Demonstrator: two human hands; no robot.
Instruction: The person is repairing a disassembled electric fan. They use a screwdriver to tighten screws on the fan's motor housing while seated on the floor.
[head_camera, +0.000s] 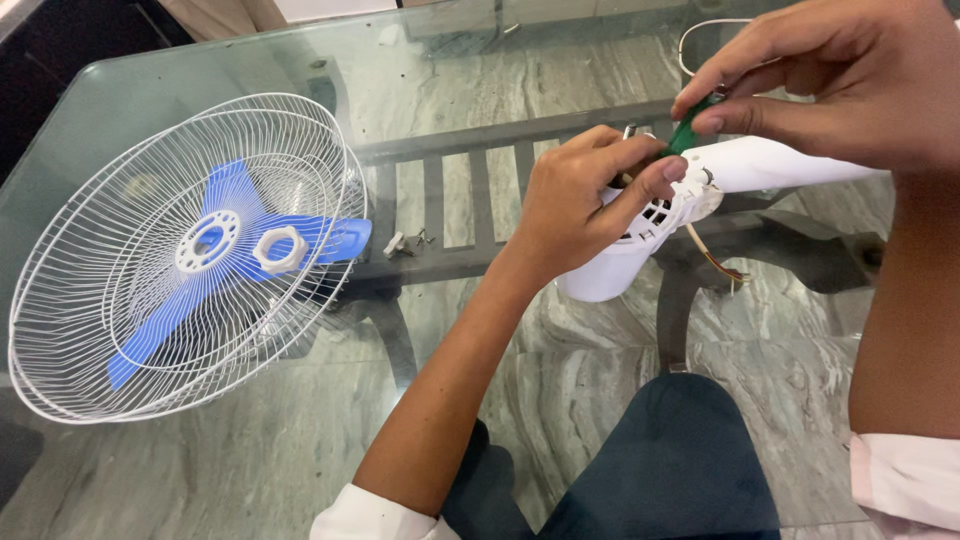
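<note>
Green screwdriver (690, 135), pinched by right hand (830, 75), may slip off if left hand (585, 200), gripping white housing (640, 250), loosens.

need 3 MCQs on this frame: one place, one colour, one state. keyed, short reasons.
1. Where do the fan guards lie?
A. on the glass table, left of the hands
B. on the floor
C. on the person's lap

2. What colour is the fan blade?
A. red
B. blue
C. black

3. What is the right hand doing?
A. lying flat on the table
B. hanging open
C. pinching a green screwdriver

A: the guards sit on the glass table, far left.
B: blue shows through the wire.
C: the fingers pinch the green handle at the white motor housing, which the left hand steadies.
</note>
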